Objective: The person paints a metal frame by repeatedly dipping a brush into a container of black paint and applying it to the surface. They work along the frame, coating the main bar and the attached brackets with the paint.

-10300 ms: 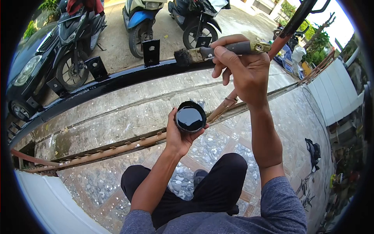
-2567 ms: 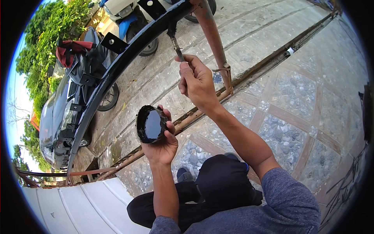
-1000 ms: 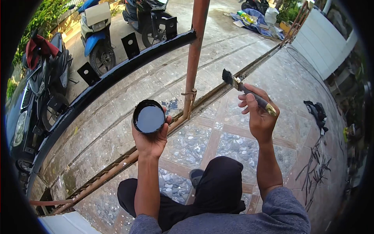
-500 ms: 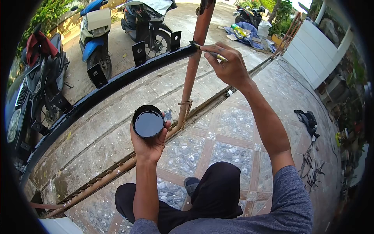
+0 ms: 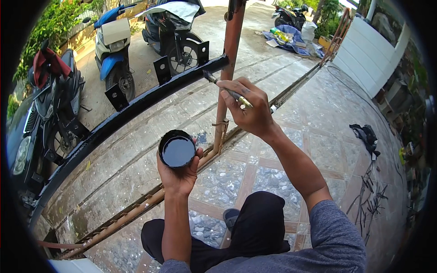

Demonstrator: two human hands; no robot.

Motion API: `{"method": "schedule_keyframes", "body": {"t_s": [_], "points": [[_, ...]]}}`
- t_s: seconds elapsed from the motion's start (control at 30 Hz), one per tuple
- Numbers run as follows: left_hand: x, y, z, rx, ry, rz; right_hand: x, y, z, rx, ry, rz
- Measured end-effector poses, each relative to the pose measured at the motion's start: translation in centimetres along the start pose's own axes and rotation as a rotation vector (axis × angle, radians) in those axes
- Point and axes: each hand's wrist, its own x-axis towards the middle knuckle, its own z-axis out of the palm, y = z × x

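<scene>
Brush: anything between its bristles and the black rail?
Nothing visible. Right hand holds the brush, bristles at the lower edge of the black rail, just left of the rusty post; the handle passes in front of that post.

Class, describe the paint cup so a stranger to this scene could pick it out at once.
Start at the long black rail curving across the pavement, then follow the rust-brown post at its end downward. Left of the post's foot, the left hand holds a small round cup of black paint, the only open vessel with a glossy black surface.
</scene>
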Motion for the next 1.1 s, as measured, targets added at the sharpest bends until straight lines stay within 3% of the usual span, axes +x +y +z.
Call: {"method": "schedule_keyframes", "body": {"t_s": [0.07,0.2,0.37,0.47,0.6,0.73,1.1], "points": [[-0.1,0.2,0.0,-0.008,-0.003,0.008,0.8,1.1,-0.2,-0.135,0.158,-0.032],[-0.3,0.4,-0.3,-0.012,-0.002,-0.007,1.4,2.5,0.5,-0.226,0.072,0.037],[-0.5,0.6,-0.5,-0.008,-0.011,-0.003,-1.5,-2.6,0.3,0.091,-0.025,0.025],[-0.5,0.6,-0.6,-0.019,-0.015,-0.007,-4.3,-3.5,0.5,0.079,0.146,0.103],[-0.6,0.6,-0.8,-0.032,-0.053,-0.011,-7.7,-3.9,1.0,0.279,0.273,0.42],[-0.7,0.5,-1.0,-0.023,-0.073,-0.027,-7.9,-4.1,1.4,0.346,0.385,0.499],[-0.5,0.2,0.2,-0.064,-0.003,-0.049,-9.0,-3.1,0.7,0.309,0.385,0.489]]}}
